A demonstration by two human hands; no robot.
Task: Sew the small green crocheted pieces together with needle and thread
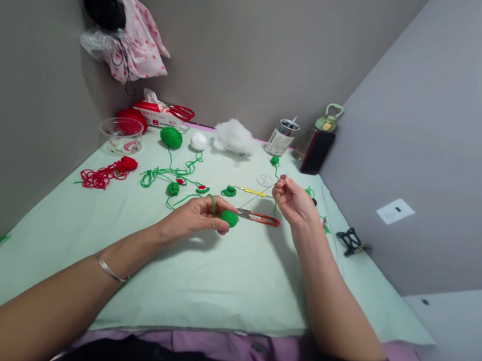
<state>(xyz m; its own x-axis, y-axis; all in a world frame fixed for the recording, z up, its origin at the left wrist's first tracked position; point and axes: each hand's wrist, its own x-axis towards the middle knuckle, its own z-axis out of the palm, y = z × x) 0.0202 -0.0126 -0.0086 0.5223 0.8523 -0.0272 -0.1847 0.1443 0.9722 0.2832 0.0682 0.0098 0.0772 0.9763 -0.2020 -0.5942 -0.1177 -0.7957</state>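
Left hand clamped a green crocheted ball, seemingly anchoring thin dark thread pinched taut by the separate right hand.

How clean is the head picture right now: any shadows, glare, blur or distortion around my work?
Head view: soft, even light, no harsh glare; a soft shadow on the pale cloth beside the right forearm; far right edge dark and blurred; wide-angle stretch towards the borders; dark thread faint between green ball and right hand, its fingertip detail too small to judge.
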